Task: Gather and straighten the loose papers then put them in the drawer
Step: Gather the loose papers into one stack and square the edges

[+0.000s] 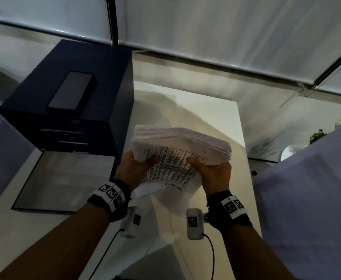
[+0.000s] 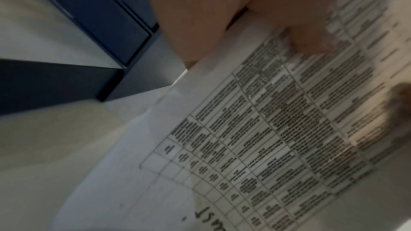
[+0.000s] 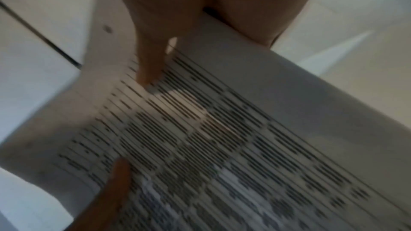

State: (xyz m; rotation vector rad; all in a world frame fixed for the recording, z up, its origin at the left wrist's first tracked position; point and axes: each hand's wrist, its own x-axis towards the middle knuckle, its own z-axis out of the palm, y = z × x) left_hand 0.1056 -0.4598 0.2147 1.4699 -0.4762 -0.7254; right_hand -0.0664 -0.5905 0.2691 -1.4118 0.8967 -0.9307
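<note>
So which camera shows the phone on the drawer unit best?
The head view: the phone lies flat on top of the dark blue drawer unit. Neither wrist view shows the phone; the left wrist shows only the unit's front.

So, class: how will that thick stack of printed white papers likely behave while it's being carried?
The thick stack of printed white papers probably flops: its near edge droops below both thumbs. Sheets likely slip, since the far edges fan unevenly. It seems weighty; the left hand and right hand both hold it.

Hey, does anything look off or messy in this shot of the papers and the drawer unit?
Yes. The paper stack, held by the left hand and right hand, is uneven: sheet edges fan out and the printed top page hangs down askew. A phone lies on the blue drawer unit, whose lowest drawer stands open.
</note>
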